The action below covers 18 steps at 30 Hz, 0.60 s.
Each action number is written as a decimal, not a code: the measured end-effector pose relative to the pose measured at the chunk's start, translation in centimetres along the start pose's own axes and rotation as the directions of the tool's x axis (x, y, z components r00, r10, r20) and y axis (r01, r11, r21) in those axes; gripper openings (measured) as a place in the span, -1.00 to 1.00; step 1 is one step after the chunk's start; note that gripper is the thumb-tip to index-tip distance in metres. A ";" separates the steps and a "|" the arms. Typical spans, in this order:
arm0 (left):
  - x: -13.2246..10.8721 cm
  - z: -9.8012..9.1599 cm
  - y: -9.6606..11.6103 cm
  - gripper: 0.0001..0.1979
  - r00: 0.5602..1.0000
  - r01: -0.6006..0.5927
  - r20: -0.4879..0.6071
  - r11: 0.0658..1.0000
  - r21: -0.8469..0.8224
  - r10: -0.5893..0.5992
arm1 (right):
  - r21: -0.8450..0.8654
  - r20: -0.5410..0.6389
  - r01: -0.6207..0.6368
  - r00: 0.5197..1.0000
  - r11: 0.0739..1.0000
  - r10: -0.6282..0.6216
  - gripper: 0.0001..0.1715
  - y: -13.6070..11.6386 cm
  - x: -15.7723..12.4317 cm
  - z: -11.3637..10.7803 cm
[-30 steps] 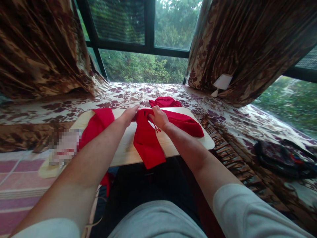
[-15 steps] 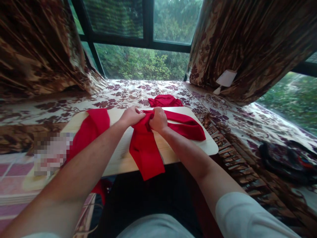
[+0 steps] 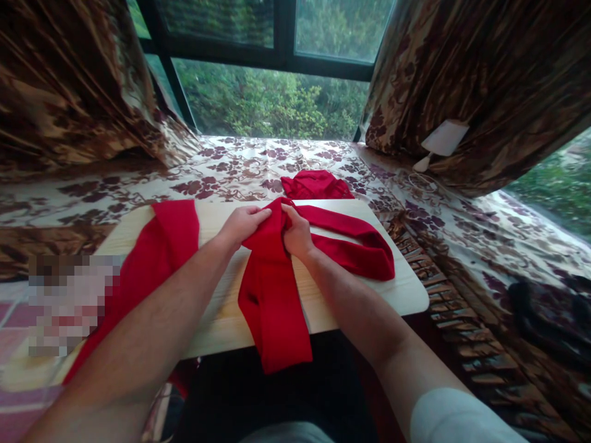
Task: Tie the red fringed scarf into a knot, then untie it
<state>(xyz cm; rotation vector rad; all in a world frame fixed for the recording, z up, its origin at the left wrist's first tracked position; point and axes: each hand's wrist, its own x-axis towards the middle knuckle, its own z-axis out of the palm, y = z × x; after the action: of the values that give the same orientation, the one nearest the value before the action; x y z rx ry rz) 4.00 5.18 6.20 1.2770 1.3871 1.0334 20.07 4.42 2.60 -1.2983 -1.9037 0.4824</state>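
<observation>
A long red scarf [image 3: 272, 295] lies across a light wooden board [image 3: 221, 320], one end hanging over the near edge. My left hand [image 3: 242, 223] and my right hand [image 3: 295, 232] both grip the scarf where it bunches at the board's middle, fingers closed on the cloth. Another stretch of the red scarf [image 3: 157, 246] runs along the board's left side, and a strip [image 3: 355, 246] curves off to the right. A folded red cloth [image 3: 316, 184] lies just beyond the board's far edge.
The board rests on a floral brown and cream bedspread [image 3: 258, 166] under a window. Patterned curtains [image 3: 462, 80] hang on both sides. A white lamp [image 3: 441, 143] stands at the right. A dark bag [image 3: 549, 307] lies at the far right.
My left hand went from flat on the scarf to gripping it. Both hands have drawn the bunched cloth together and a little nearer to me. The view has tipped down.
</observation>
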 end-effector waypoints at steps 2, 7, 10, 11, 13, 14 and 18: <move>0.4 -0.2 -0.4 -0.73 0.989 -0.124 -0.066 0.988 0.095 0.131 | 0.025 0.032 -0.031 0.999 0.999 0.030 -0.30 0.1 0.0 0.0; 1.0 -0.1 0.0 -0.77 0.908 -0.306 -0.276 0.949 0.075 0.315 | 0.282 -0.027 0.051 0.999 0.958 -0.045 -0.28 1.0 0.1 0.5; 1.3 0.0 1.2 -0.79 0.909 -0.361 -0.313 0.895 -0.260 0.276 | 0.393 -0.035 0.038 0.999 0.919 -0.026 -0.33 1.5 0.2 0.9; 1.5 0.0 1.7 -0.80 0.906 -0.382 -0.315 0.867 -0.319 0.283 | 0.409 -0.022 0.015 1.000 0.912 -0.006 -0.35 1.6 0.2 0.9; 1.9 -0.2 2.4 -0.78 0.874 -0.445 -0.346 0.847 -0.292 0.340 | 0.416 0.012 -0.033 0.999 0.909 0.030 -0.43 1.7 0.3 1.0; 2.2 -0.3 2.6 -0.76 0.844 -0.482 -0.375 0.849 -0.218 0.383 | 0.409 0.029 -0.051 0.999 0.911 0.042 -0.50 1.8 0.3 1.0; 4.3 -0.8 2.4 -0.75 0.677 -0.548 -0.485 0.819 0.170 0.554 | 0.377 0.052 -0.073 0.997 0.923 0.058 -0.70 1.9 0.3 1.0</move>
<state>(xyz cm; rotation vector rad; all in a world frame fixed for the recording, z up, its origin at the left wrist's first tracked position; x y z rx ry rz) 3.67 9.75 8.25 1.5450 1.4088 1.9096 20.37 5.60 0.78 -1.1019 -1.6944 0.8707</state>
